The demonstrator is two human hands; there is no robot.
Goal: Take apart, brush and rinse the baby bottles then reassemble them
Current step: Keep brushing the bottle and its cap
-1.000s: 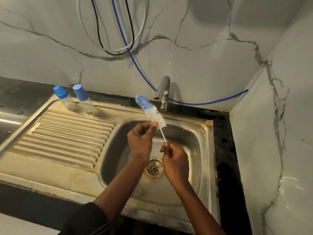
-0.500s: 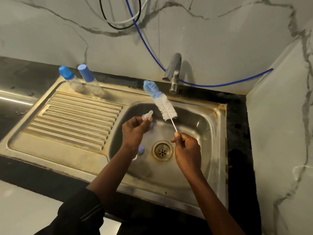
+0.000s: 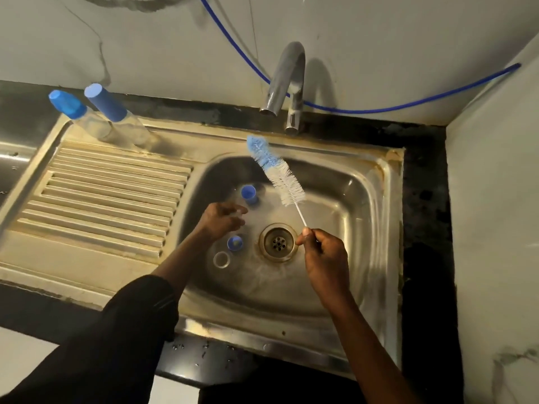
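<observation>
Steel sink (image 3: 364,193), tap (image 3: 287,74), two capped bottles (image 3: 108,104), brush (image 3: 281,177)

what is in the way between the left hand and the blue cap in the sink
Nothing visible. The left hand is just beside the blue cap; the brush in the right hand is held clear of that gap.

No readable text anywhere in my view. Capped bottles (image 3: 106,104) beside sink (image 3: 350,185): no print legible on caps or clear bodies. Brush (image 3: 278,174), handle gripped in my right hand (image 3: 323,252): no brand mark legible. Tap (image 3: 287,80): no marking legible. Blue parts (image 3: 235,243) in basin: too blurred to tell.
</observation>
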